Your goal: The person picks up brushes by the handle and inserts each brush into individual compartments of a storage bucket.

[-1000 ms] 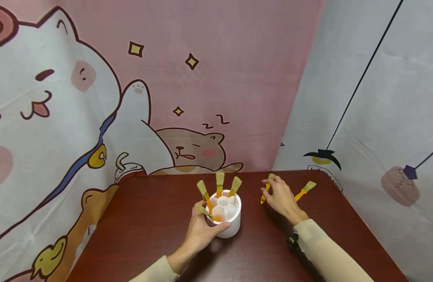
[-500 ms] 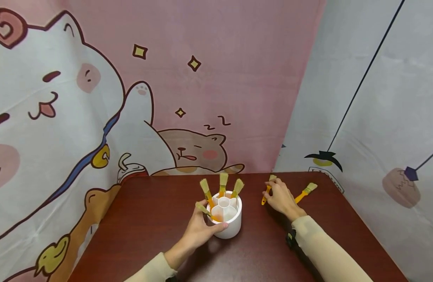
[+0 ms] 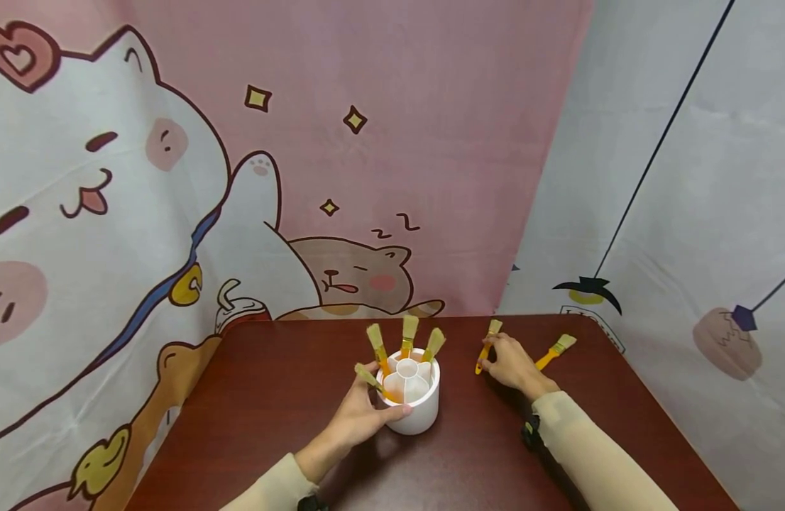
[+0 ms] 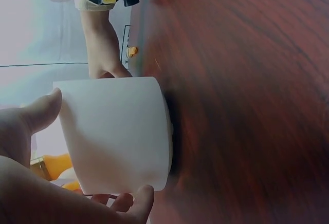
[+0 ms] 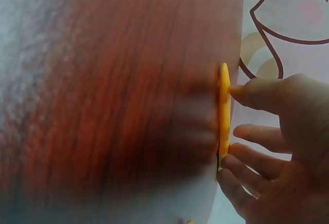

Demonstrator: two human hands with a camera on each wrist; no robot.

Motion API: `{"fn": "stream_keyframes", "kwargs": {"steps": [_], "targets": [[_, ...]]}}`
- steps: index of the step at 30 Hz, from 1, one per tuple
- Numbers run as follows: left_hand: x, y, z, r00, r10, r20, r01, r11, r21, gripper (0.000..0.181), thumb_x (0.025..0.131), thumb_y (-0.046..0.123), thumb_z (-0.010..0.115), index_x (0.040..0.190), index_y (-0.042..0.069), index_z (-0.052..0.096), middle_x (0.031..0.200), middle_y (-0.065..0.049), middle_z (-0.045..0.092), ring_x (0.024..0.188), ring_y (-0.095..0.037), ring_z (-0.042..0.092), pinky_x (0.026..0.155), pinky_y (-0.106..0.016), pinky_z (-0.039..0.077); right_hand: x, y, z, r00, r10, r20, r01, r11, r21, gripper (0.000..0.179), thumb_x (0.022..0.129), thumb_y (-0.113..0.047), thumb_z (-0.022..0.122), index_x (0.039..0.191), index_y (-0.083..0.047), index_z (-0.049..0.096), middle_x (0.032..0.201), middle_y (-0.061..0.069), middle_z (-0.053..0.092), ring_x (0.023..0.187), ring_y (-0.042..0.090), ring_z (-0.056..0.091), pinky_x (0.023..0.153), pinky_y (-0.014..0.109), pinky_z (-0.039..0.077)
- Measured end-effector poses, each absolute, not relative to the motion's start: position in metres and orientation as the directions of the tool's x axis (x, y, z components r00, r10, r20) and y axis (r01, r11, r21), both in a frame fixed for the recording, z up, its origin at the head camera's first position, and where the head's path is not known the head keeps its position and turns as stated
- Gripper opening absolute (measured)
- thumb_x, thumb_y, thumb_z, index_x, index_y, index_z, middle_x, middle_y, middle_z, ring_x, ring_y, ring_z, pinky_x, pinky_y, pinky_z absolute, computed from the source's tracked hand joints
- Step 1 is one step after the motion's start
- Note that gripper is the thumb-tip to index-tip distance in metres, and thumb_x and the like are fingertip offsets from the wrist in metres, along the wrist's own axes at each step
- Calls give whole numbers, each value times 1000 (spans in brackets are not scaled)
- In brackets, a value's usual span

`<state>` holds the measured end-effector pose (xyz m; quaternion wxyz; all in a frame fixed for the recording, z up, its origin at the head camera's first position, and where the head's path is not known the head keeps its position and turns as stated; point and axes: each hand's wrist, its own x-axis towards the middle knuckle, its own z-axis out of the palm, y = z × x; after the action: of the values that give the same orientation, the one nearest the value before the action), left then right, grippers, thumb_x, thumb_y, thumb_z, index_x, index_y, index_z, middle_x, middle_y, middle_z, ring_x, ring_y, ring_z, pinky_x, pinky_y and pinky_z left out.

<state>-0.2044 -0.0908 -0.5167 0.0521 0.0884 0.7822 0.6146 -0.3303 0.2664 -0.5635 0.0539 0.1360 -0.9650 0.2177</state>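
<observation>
My left hand (image 3: 357, 419) grips a white cup (image 3: 424, 411), thumb at the near rim and fingers around its left side. Inside the cup is a divided insert (image 3: 407, 367). Several paintbrushes (image 3: 377, 342) with yellow handles stand in its compartments, bristles up, one leaning out left (image 3: 367, 375). In the left wrist view the cup's wall (image 4: 115, 136) stays on the table. At right, my right hand (image 3: 512, 363) touches a yellow-handled paintbrush (image 3: 485, 351) lying on the table. In the right wrist view thumb and fingertips rest along its handle (image 5: 224, 116), spread apart.
Another paintbrush (image 3: 553, 352) lies on the table, right of my right hand and partly behind it. The dark reddish-brown table (image 3: 258, 397) ends at cloth walls printed with cartoon cats (image 3: 360, 277) at the back and left, and grey cloth (image 3: 673, 213) at the right.
My right hand has drawn back slightly, so more of the paintbrush's bristle end shows. That brush has not visibly moved. The left hand and cup stay put; the head view has shifted a little.
</observation>
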Motion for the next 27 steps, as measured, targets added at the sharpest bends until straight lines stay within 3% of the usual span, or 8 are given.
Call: {"fn": "stream_keyframes", "kwargs": {"steps": [7,19,27], "targets": [[-206,-93,-515,-972,233,25,79,226,971,96,80,21,96,158,12,41,144,-15,63,125,-28,64,106,-51,51,-325,268,-560,-946,-281,165,-324,853,-408,53,91,-20,85,135,5,69,140,27,64,128,48,63,109,62,51],[-211,-96,-519,-968,251,4,71,257,964,95,81,24,96,159,16,42,149,-13,61,127,-27,63,105,-50,50,-312,271,-548,-923,-374,90,-378,837,-397,56,83,-14,91,133,3,71,140,21,66,131,44,63,111,60,51],[-210,-97,-517,-962,274,10,72,217,974,95,83,18,94,160,12,39,148,-16,61,125,-30,65,105,-53,50,-310,270,-541,-913,-406,40,-389,835,-389,52,82,-10,91,130,1,73,137,17,69,130,41,65,109,57,53]]}}
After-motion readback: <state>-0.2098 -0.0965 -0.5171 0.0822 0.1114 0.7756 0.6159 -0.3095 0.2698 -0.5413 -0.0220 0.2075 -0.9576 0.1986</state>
